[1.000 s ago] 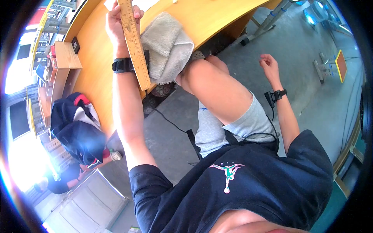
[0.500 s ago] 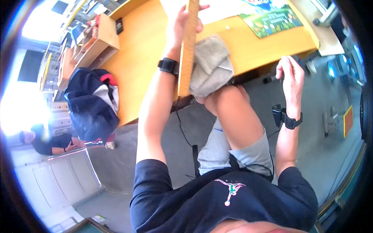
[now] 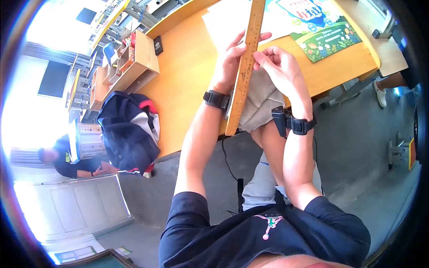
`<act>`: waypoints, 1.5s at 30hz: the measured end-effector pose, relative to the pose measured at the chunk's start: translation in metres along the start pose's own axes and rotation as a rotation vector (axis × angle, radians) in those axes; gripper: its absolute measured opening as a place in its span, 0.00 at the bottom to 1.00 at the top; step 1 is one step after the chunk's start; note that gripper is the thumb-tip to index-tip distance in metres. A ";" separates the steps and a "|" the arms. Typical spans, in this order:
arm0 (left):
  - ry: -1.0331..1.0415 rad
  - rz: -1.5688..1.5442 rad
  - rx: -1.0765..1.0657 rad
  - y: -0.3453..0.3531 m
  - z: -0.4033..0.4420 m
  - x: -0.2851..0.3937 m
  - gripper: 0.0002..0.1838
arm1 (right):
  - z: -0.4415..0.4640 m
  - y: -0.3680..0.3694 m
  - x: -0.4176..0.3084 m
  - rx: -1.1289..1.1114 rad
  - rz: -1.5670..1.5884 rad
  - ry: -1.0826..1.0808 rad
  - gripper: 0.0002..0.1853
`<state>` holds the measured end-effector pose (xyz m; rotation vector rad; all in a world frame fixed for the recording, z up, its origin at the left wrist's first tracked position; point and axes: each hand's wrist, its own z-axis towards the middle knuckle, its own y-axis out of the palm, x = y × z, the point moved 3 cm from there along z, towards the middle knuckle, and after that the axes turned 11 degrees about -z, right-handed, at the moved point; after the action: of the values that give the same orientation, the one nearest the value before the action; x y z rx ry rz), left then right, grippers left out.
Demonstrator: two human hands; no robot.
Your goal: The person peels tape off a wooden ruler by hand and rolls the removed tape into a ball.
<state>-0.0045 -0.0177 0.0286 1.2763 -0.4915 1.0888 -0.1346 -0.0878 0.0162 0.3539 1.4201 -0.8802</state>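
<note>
A long yellow wooden ruler (image 3: pixel 243 82) stands steeply in front of me, its lower end close to the desk's front edge. My left hand (image 3: pixel 231 62) is closed around it from the left, with fingertips showing past its right side. From the right, my right hand (image 3: pixel 286 73) pinches the ruler's edge between thumb and bent fingers. Behind the ruler and under my right hand, a folded grey-beige towel (image 3: pixel 263 100) hangs over the desk edge. Each wrist wears a black strap.
The yellow desk (image 3: pixel 181 89) carries a white sheet (image 3: pixel 223 22), a colourful green booklet (image 3: pixel 328 42), a wooden desk organizer (image 3: pixel 140 58) and a small black object (image 3: pixel 157 45). A dark jacket (image 3: pixel 127 129) hangs at the left corner. Another person (image 3: pixel 69 154) sits at far left; someone's foot (image 3: pixel 380 96) shows at right.
My right hand has come in from the right, away from the desk, onto the ruler. My left hand still holds the ruler. The view has shifted, so the desk sits lower and further right.
</note>
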 end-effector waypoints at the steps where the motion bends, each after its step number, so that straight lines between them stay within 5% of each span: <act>1: -0.001 0.002 -0.031 0.001 0.000 0.000 0.39 | 0.000 0.001 0.003 0.013 0.043 -0.028 0.17; 9: -0.124 -0.103 -0.103 0.003 -0.003 -0.013 0.35 | -0.003 0.008 0.010 0.059 0.397 -0.039 0.14; 22: -0.227 -0.074 -0.114 0.002 -0.001 -0.018 0.33 | -0.012 -0.002 0.023 0.020 0.468 -0.036 0.09; 31: -0.245 -0.074 -0.234 0.002 -0.002 -0.016 0.33 | -0.015 -0.004 0.022 0.000 0.621 -0.067 0.15; 36: -0.224 0.107 -0.110 0.001 -0.006 -0.017 0.35 | -0.014 -0.009 0.030 0.203 0.542 -0.035 0.12; 45: -0.218 -0.006 -0.207 -0.004 -0.003 -0.017 0.33 | -0.015 -0.012 0.035 0.241 0.625 -0.026 0.06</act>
<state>-0.0096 -0.0205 0.0118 1.2172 -0.7444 0.8726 -0.1564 -0.0962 -0.0159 0.9086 1.0786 -0.5313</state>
